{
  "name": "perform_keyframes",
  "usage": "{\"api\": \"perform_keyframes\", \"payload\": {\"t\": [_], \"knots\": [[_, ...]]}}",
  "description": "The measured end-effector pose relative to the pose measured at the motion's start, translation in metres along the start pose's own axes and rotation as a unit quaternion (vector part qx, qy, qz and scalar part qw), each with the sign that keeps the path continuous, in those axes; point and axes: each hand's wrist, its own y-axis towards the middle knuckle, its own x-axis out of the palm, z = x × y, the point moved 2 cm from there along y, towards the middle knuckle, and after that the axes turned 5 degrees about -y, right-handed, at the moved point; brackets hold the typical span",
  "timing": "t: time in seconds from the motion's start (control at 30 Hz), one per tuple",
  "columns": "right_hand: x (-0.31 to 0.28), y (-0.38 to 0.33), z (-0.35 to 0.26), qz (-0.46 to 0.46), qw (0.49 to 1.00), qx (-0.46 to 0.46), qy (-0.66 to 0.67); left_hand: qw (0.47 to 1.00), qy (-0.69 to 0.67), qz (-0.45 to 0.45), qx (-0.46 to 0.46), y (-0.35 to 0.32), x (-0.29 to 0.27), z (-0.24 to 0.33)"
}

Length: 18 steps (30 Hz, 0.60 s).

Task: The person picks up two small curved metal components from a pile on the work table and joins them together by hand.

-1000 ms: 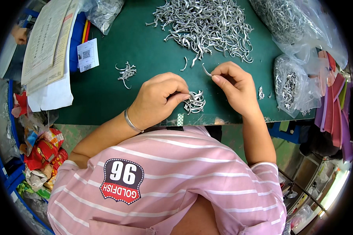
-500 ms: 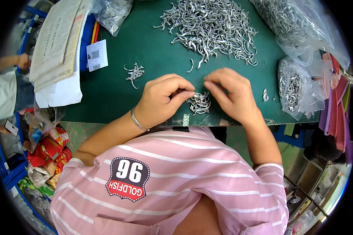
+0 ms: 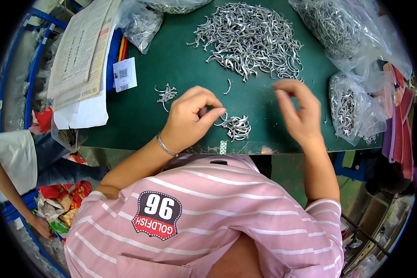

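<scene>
Left hand: the left hand [image 3: 192, 116] has thumb and forefinger pinched on a curved metal piece [image 3: 224, 121], whose arc shows at the fingertips; a metal bangle [image 3: 166, 146] circles the wrist.
Right hand: the right hand [image 3: 301, 113], slightly blurred, is released, thumb and forefinger parted above the green counter [image 3: 134, 129].
Small pile: curved silver pieces [image 3: 238, 128] lie just right of the left fingertips, between the hands.
Single piece: a lone curved piece [image 3: 227, 86] lies beyond the left fingertips.
Loose cluster: a few pieces [image 3: 166, 94] lie beyond the left hand, to its left.
Large heap: many more pieces [image 3: 252, 39] spread beyond both hands.
Bags: a clear bag of metal pieces [image 3: 345, 109] sits right of the right hand; a larger bag [image 3: 336, 32] lies farther beyond it.
Tag: a white tag [image 3: 124, 74] with two square codes and small print sits beyond the left hand, to its left.
Papers: printed sheets [image 3: 78, 55] are farther left, their lines small.
Shirt badge: nearer the wearer than the left hand, a black-and-red shield [image 3: 157, 215] bears white numerals and lettering, upside down.
</scene>
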Motion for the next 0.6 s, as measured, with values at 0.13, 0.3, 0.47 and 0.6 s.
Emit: {"api": "perform_keyframes", "payload": {"t": [0.13, 0.3, 0.47, 0.6], "knots": [[-0.068, -0.04, 0.048, 0.202, 0.971, 0.035, -0.12, 0.996, 0.081, -0.02, 0.012, 0.008, -0.005, 0.004], [-0.136, -0.058, 0.094, 0.224, 0.893, 0.149, -0.36, 0.969, 0.22, -0.034, 0.111, 0.027, 0.008, -0.001], [-0.142, -0.056, 0.096, 0.161, 0.86, 0.079, -0.477, 0.985, 0.149, -0.078, 0.032, 0.036, 0.007, -0.007], [-0.075, -0.026, 0.031, 0.154, 0.961, -0.002, -0.23, 0.951, -0.142, -0.096, -0.258, 0.029, 0.005, 0.004]]}}
